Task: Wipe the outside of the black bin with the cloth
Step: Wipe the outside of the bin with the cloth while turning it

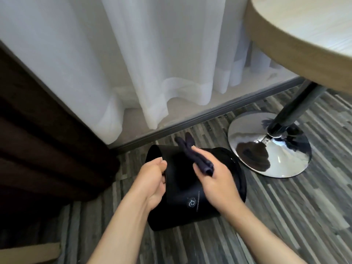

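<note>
Black bin [182, 197] sits tipped on the striped floor [285, 216], inside too dark to tell. Left hand [152, 180] grips its rim, right hand [217, 180] presses the dark cloth [190, 153] against its side.

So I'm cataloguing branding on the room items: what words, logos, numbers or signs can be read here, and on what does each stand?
No text here can be read.
Round black bin, held on its side above the floor: a small pale circular swirl emblem with a line of tiny print beside it, too small and blurred to read.
Dark folded cloth, pale round wooden tabletop, chrome table base, white curtains: no markings visible.
</note>
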